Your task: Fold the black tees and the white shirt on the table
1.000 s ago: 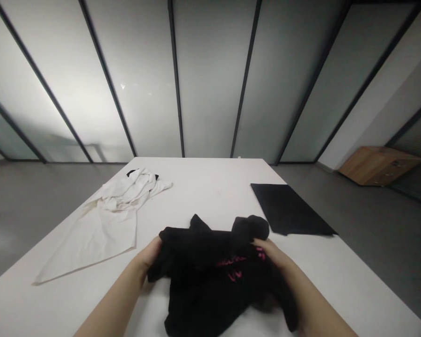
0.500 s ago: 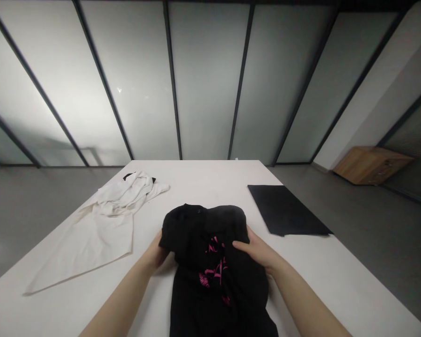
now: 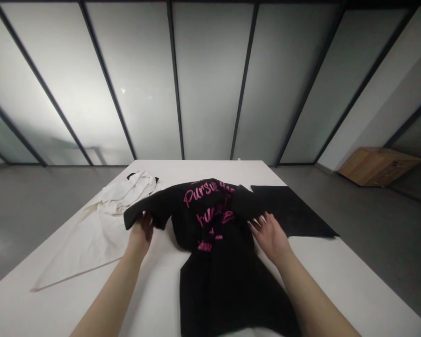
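Note:
A black T-shirt (image 3: 228,290) with pink lettering is stretched over the middle of the table, its chest rumpled and its lower part toward me. My left hand (image 3: 142,230) is closed on the sleeve at the left, fingers partly hidden beneath the cloth. At the opposite sleeve, my right hand (image 3: 272,238) has its fingertips at the cloth edge, seemingly gripping it; the fingers look slightly spread. Both sleeves are lifted off the table, and the right one is blurred.
A crumpled white garment (image 3: 87,248) lies along the table's left side, with a small black piece at its far end. A flat, dark folded cloth (image 3: 294,210) rests near the right edge. Beyond the white table (image 3: 337,285), a wooden cabinet (image 3: 379,166) stands on the floor.
The bunched T-shirt has spread out and away from me, showing more lettering. My left hand has moved left and my right hand slightly right, drawing the sleeves apart.

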`<state>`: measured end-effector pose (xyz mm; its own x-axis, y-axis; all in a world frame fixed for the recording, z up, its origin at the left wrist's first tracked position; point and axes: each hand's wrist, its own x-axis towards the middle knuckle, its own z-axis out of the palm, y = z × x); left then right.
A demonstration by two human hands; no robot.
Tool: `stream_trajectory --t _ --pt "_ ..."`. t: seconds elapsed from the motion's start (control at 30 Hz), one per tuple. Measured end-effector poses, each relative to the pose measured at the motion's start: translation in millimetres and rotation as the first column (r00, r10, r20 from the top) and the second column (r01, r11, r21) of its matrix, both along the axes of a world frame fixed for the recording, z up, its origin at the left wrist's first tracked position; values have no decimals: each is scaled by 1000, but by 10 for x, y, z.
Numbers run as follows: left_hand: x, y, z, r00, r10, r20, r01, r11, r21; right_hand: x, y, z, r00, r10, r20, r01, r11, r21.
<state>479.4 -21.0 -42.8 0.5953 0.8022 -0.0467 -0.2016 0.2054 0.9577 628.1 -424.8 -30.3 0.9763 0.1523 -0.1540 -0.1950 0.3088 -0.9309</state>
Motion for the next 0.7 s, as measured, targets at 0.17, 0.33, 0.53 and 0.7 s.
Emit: stream_trajectory --t 0.17,0.33,0.53,0.7 --pt "46 -279 -45 970 -171 -170 232 853 466 -83 167 -173 1000 -8 -3 7 978 -211" --pt "-96 -763 -76 783 -326 -530 622 446 644 -245 196 -87 983 185 18 -170 932 -321" --pt "-128 -1012 36 657 -529 -537 744 341 574 -430 297 -103 886 459 66 -368 783 -501" --pt "-45 -1132 46 689 -701 -185 720 691 66 -704 521 -48 777 625 -71 -624 750 -220"
